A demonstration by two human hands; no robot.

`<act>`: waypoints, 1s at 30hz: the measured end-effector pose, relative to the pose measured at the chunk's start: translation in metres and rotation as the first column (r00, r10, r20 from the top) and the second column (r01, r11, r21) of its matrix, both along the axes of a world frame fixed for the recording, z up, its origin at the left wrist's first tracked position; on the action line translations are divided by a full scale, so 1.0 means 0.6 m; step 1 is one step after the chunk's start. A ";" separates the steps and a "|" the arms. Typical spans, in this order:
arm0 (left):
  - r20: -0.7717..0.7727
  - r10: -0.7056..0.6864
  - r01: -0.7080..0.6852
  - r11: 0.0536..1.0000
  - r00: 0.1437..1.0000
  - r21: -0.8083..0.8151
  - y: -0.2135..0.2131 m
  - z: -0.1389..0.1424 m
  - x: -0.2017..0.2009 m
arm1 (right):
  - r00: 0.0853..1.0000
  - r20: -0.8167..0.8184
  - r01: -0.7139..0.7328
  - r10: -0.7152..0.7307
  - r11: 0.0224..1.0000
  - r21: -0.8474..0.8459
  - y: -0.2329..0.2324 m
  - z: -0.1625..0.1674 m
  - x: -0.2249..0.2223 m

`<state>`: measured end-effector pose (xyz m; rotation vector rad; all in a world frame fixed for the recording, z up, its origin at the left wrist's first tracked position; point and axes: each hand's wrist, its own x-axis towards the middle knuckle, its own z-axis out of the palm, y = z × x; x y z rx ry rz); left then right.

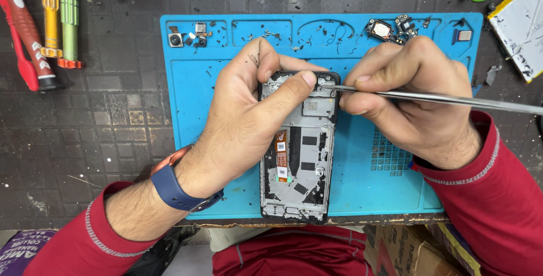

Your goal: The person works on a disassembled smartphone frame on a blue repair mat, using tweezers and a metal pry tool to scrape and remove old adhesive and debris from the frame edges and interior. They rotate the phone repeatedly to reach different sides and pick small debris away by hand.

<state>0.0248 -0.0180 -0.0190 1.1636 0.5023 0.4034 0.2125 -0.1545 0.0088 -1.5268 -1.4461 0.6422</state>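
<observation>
An opened phone frame [298,157], back cover off and grey inner parts showing, lies upright on a blue work mat [373,185]. My left hand [249,112] grips the phone's upper left edge, thumb and forefinger pressing near its top. My right hand [407,92] pinches long metal tweezers [452,99], whose tip touches the phone's upper right corner. A blue watch band circles my left wrist.
Small phone parts sit in the mat's top trays: camera modules [184,35] at left, a small board [390,30] at right. Screwdrivers [51,21] with red, yellow and green handles lie at far left. A white battery-like slab [523,21] is at top right.
</observation>
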 end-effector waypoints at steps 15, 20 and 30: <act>0.029 0.002 0.000 0.999 1.000 -0.042 0.000 -0.001 -0.001 | 1.000 0.001 -0.003 0.003 1.000 0.013 -0.001 -0.003 0.001; 0.036 0.001 0.000 1.000 0.999 -0.024 -0.001 -0.003 -0.001 | 1.000 -0.007 0.002 -0.002 1.000 0.002 -0.002 -0.005 0.002; -0.001 0.011 -0.011 1.000 1.000 0.026 -0.003 0.002 0.001 | 1.000 0.028 0.009 -0.008 1.000 -0.019 -0.001 -0.006 0.001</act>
